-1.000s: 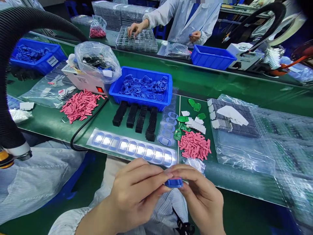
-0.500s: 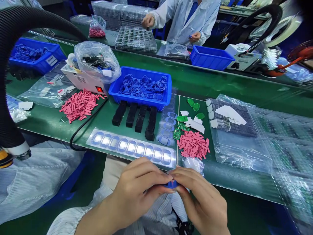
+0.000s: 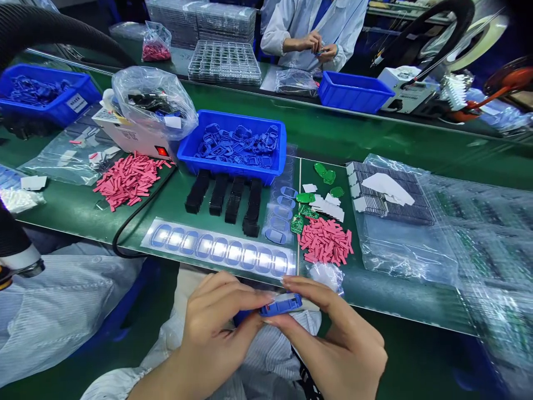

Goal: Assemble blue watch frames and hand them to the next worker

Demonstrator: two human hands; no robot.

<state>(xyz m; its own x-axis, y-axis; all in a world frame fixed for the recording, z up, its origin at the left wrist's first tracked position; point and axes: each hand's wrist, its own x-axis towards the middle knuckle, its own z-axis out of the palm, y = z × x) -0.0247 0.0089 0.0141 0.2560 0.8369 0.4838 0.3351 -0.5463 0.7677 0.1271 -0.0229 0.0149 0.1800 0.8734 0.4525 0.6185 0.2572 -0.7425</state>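
Between my two hands, just off the near table edge, is a small blue plastic housing [image 3: 283,305] turned edge-on, with a light top face and a bit of red near its left end. My left hand [image 3: 222,325] pinches its left end between thumb and fingertips. The thumb of my right hand [image 3: 337,328] presses under the housing, while its fingers arch over the right end. Beyond my hands lies a clear sheet of oval stickers [image 3: 219,248]. A heap of pink strips [image 3: 327,240] is to the right of it.
A blue bin [image 3: 233,147] of blue frames stands behind stacked black pieces [image 3: 216,194]. Green circuit boards [image 3: 306,198] and white pieces lie right of centre, near a bagged stack of grey parts [image 3: 389,194]. A black hose [image 3: 62,33] arches at left. Across the bench a co-worker [image 3: 314,39] handles something small.
The blue housing has turned and shifted slightly left, showing more of its side. My right fingers have lifted and spread. The co-worker's hands have come together.
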